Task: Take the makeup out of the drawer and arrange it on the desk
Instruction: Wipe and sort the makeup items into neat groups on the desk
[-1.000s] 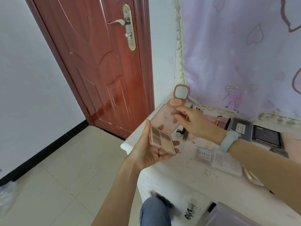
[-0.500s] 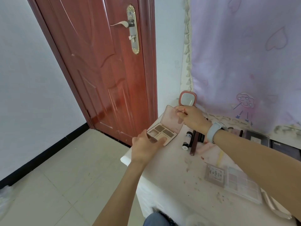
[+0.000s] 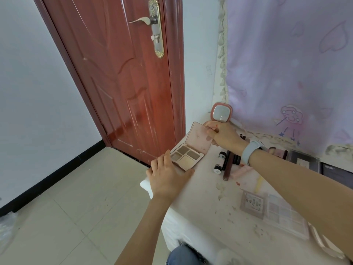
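An open pink eyeshadow palette (image 3: 188, 155) with brown and cream pans lies at the far left corner of the white desk (image 3: 210, 197). My left hand (image 3: 168, 175) rests on its near edge, thumb beside the pans. My right hand (image 3: 223, 135) pinches the top edge of its raised translucent pink lid. Behind the lid stands a small pink compact mirror (image 3: 221, 112), open and upright.
Several tubes and lipsticks (image 3: 227, 161) lie right of the palette. A small pink packet (image 3: 253, 203) and a clear palette (image 3: 284, 215) sit nearer me; dark cases (image 3: 305, 161) line the back. A red door (image 3: 118, 73) stands left, tiled floor below the desk edge.
The palette went from my raised left hand down onto the desk corner. My right hand moved to its lid and the lid now stands open. The view shifted closer to the desk.
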`<state>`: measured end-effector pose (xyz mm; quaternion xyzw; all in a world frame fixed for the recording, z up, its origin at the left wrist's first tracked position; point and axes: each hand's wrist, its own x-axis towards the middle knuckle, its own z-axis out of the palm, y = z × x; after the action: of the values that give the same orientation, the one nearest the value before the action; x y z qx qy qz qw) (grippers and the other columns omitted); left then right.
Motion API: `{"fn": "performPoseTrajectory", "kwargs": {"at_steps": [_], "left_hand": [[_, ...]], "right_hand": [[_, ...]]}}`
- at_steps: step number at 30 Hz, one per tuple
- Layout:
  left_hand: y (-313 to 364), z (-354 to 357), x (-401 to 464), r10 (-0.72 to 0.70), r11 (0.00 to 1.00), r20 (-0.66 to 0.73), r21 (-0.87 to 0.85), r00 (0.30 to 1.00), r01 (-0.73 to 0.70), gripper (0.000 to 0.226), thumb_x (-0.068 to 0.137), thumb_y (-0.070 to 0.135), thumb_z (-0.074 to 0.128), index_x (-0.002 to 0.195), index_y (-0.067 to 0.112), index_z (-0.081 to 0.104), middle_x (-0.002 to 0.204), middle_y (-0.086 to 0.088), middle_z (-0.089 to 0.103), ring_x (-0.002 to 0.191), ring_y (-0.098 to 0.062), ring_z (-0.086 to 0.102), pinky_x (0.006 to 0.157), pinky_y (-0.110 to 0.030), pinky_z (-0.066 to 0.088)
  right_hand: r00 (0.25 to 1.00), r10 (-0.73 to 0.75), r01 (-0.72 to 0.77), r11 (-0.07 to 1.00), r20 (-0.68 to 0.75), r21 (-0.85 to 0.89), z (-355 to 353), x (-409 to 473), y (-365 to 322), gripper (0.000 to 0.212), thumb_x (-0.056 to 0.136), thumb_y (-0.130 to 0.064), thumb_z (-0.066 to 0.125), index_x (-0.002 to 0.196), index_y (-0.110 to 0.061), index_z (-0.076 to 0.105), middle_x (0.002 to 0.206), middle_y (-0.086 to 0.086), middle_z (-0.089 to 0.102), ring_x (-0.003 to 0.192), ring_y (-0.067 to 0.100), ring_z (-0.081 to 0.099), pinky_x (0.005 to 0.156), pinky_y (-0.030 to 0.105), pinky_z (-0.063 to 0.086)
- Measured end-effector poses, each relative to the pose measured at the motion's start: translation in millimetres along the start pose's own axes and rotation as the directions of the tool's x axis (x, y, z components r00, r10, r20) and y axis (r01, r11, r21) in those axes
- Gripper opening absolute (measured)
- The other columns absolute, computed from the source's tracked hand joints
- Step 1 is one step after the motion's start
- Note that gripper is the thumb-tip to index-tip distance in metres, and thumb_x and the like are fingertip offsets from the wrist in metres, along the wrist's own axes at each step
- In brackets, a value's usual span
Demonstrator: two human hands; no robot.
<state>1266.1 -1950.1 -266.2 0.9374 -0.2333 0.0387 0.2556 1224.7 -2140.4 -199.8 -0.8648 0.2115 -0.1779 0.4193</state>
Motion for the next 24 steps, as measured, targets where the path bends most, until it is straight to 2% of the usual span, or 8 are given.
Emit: {"fn": "performPoseTrajectory", "kwargs": {"at_steps": [3,5,7,11,17,20,22,24], "left_hand": [[1.1,3.9,-3.5,0.031,0.999,-0.075,0.047,0.997,-0.027,0.096,0.068,0.074,0.049,0.144,0.02,0.023,0.141,0.004,0.038,0.13,-0.017,0.026,0.101,-0.034,0.019],[0.6,5.5,-3.9,0.037,0.998,-0.082,0.063,0.996,-0.032,0.096,0.068,0.076,0.047,0.143,0.019,0.027,0.14,0.004,0.038,0.129,-0.017,0.026,0.101,-0.034,0.02],[0.1,5.8,-4.4,0.042,0.996,-0.085,0.078,0.995,-0.036,0.097,0.068,0.078,0.046,0.142,0.018,0.028,0.14,0.004,0.038,0.129,-0.017,0.026,0.101,-0.034,0.02],[0.7,4.3,-4.3,0.052,0.993,-0.067,0.105,0.996,-0.045,0.099,0.067,0.08,0.044,0.142,0.017,0.03,0.14,0.002,0.038,0.13,-0.019,0.026,0.103,-0.036,0.02],[2.2,0.1,-4.7,0.047,0.994,-0.05,0.105,0.998,-0.041,0.1,0.067,0.081,0.043,0.143,0.017,0.027,0.141,0.002,0.037,0.131,-0.019,0.026,0.104,-0.038,0.021],[4.0,-1.0,-7.5,0.053,0.996,-0.055,0.076,0.997,-0.049,0.101,0.067,0.08,0.044,0.144,0.018,0.024,0.143,0.001,0.036,0.131,-0.019,0.025,0.105,-0.038,0.021],[4.7,-2.4,-11.4,0.061,0.998,-0.109,-0.004,0.992,-0.062,0.095,0.07,0.073,0.051,0.144,0.017,0.027,0.143,0.0,0.035,0.131,-0.02,0.027,0.105,-0.037,0.022],[5.8,-4.7,-17.9,0.029,0.977,-0.196,-0.203,0.98,-0.07,0.082,0.074,0.058,0.063,0.139,0.015,0.037,0.14,-0.003,0.039,0.128,-0.021,0.031,0.105,-0.035,0.024]], "right_hand": [[0.997,0.066,-0.064,0.997,-0.046,0.036,-6.7,-7.8,2.8,0.03,0.093,-0.019,0.048,0.11,0.004,0.057,0.091,0.026,0.061,0.057,0.015,0.056,0.053,0.018,0.048],[0.992,0.058,-0.072,0.99,-0.114,-0.123,-13.5,-17.4,9.4,0.029,0.09,-0.028,0.05,0.103,-0.004,0.061,0.083,0.017,0.061,0.07,0.028,0.058,0.066,0.027,0.048],[0.992,0.051,-0.081,0.956,-0.112,-0.282,-19.1,-34.0,15.4,0.031,0.088,-0.034,0.051,0.101,-0.01,0.063,0.084,0.006,0.062,0.087,0.025,0.057,0.076,0.029,0.045],[0.989,-0.006,0.097,0.779,0.148,-0.619,-18.3,-67.2,25.5,0.058,0.08,-0.059,0.05,0.129,-0.027,0.047,0.122,-0.004,0.055,0.119,0.021,0.037,0.096,0.038,0.032],[0.98,-0.087,0.192,0.672,0.181,-0.716,-9.4,-78.0,20.5,0.054,0.083,-0.057,0.049,0.129,-0.029,0.046,0.129,-0.003,0.048,0.118,0.019,0.033,0.094,0.034,0.028],[0.99,-0.095,0.136,0.855,0.107,-0.501,-16.2,-86.3,13.2,0.051,0.081,-0.05,0.057,0.127,-0.029,0.048,0.125,-0.005,0.041,0.113,0.015,0.041,0.095,0.027,0.035],[1.0,-0.008,0.012,0.987,0.026,-0.157,-25.0,-95.8,5.9,0.043,0.079,-0.042,0.064,0.118,-0.031,0.052,0.115,-0.011,0.038,0.094,0.007,0.052,0.082,0.015,0.04],[0.992,0.127,-0.123,0.975,-0.01,0.184,-34.5,-106.1,0.3,0.036,0.076,-0.033,0.07,0.109,-0.027,0.057,0.1,-0.01,0.05,0.075,0.006,0.056,0.071,0.014,0.042]]}}
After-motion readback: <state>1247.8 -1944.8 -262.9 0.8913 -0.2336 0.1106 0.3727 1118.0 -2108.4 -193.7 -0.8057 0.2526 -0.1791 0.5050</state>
